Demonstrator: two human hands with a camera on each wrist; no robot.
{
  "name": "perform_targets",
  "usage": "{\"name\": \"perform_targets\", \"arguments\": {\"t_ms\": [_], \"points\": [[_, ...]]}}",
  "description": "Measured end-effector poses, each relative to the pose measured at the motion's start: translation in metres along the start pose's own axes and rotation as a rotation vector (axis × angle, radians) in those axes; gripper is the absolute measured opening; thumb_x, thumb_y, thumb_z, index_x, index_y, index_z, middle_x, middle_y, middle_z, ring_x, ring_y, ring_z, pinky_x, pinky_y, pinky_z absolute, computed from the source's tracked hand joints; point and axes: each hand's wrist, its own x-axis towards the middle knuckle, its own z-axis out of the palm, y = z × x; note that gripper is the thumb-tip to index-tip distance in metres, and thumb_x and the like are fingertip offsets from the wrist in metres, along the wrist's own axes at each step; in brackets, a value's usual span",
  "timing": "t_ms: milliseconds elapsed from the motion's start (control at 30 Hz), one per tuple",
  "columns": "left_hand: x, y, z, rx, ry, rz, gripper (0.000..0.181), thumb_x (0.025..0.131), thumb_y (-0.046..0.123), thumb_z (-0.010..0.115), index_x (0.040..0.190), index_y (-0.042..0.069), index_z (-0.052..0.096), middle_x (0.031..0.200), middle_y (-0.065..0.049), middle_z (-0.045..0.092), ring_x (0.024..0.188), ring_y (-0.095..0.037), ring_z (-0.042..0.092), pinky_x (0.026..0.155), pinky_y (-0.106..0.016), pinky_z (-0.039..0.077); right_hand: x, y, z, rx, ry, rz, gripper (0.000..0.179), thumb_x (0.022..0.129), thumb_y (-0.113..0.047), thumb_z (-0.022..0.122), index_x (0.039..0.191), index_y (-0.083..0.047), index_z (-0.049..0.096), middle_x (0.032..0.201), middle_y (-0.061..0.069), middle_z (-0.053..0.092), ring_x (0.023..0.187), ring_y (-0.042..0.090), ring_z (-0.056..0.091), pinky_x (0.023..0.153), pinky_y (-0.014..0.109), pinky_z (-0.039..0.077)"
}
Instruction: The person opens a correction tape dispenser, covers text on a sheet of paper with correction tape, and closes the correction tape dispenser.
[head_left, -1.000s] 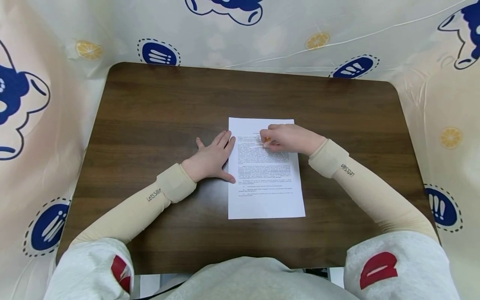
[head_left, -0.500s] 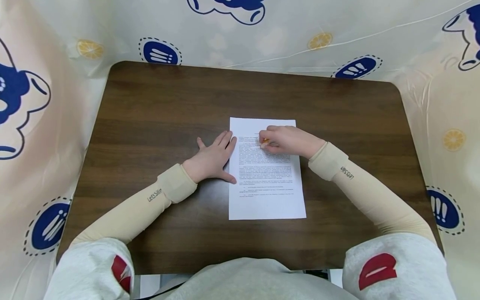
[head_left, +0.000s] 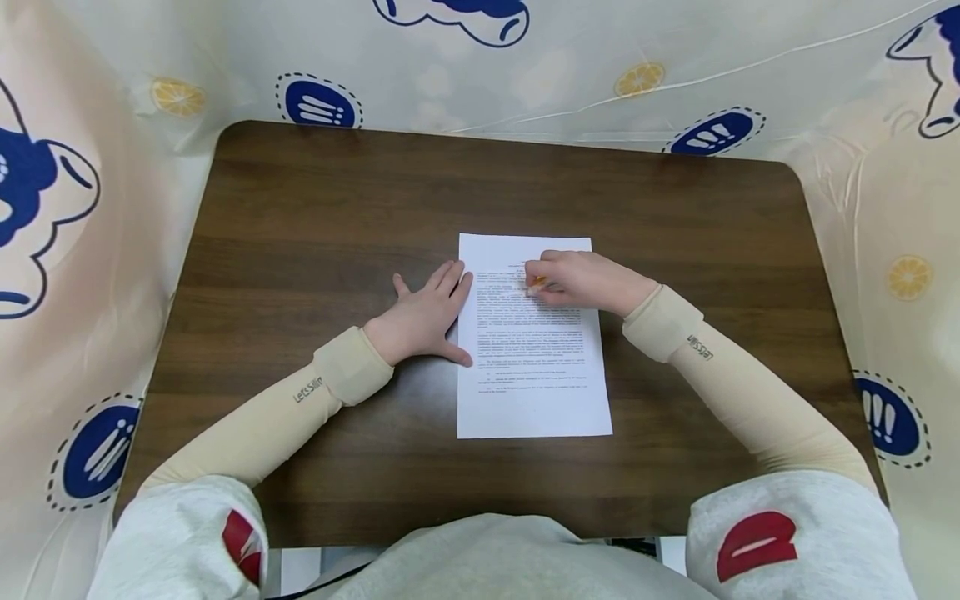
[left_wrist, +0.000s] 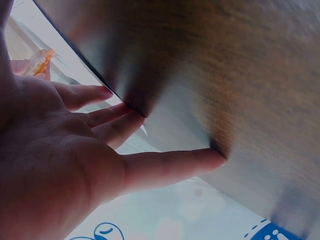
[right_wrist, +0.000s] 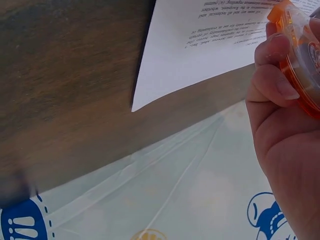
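Note:
A printed sheet of paper point(head_left: 532, 415) lies on the brown table, its text running in dense lines. My right hand point(head_left: 588, 279) is over the upper part of the sheet, gripping an orange, see-through correction tape point(right_wrist: 302, 56) with a round reel inside. In the head view, most of the correction tape point(head_left: 537, 283) is hidden by the fingers, and its tip is close over the upper lines of print. My left hand point(head_left: 420, 321) rests palm down with fingers spread, the thumb and some fingertips on the sheet's left edge and the little finger on the wood.
The dark wooden table point(head_left: 322, 208) has rounded far corners. Behind and beside it hangs a pale curtain point(head_left: 480, 92) with blue figures and orange slices. The person's grey top point(head_left: 487, 558) is at the near edge.
My right hand, with the correction tape, has shifted slightly to the right over the printed lines in the last half second. The left hand and the sheet stay put.

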Motion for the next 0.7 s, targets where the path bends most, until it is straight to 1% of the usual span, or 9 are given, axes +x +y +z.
{"name": "perform_targets", "arguments": {"t_ms": [267, 467, 700], "points": [[-0.001, 0.0, -0.002, 0.004, -0.005, -0.003, 0.135, 0.076, 0.07, 0.083, 0.166, 0.001, 0.01, 0.174, -0.019, 0.0, 0.161, -0.038, 0.0, 0.1, -0.091, 0.012, -0.005, 0.004, 0.001, 0.005, 0.01, 0.0, 0.009, 0.1, -0.016, 0.07, 0.106, -0.014, 0.064, 0.093, 0.003, 0.061, 0.073, 0.018, 0.057, 0.068, 0.031, 0.049], [-0.001, 0.0, -0.002, 0.005, -0.003, 0.002, 0.134, 0.076, 0.069, 0.083, 0.166, 0.001, 0.01, 0.174, -0.019, 0.0, 0.161, -0.037, 0.0, 0.1, -0.091, 0.012, -0.007, 0.007, 0.002, 0.023, 0.013, 0.005, 0.008, 0.1, -0.014, 0.07, 0.106, -0.014, 0.065, 0.094, 0.003, 0.061, 0.073, 0.018, 0.057, 0.067, 0.031, 0.049], [-0.001, 0.0, -0.002, -0.002, -0.008, -0.002, 0.134, 0.076, 0.068, 0.083, 0.166, 0.001, 0.01, 0.174, -0.019, 0.0, 0.161, -0.038, 0.0, 0.1, -0.091, 0.012, -0.011, 0.007, 0.002, 0.027, 0.015, 0.012, 0.01, 0.1, -0.017, 0.071, 0.106, -0.015, 0.064, 0.095, 0.003, 0.062, 0.073, 0.018, 0.057, 0.067, 0.032, 0.049]]}}
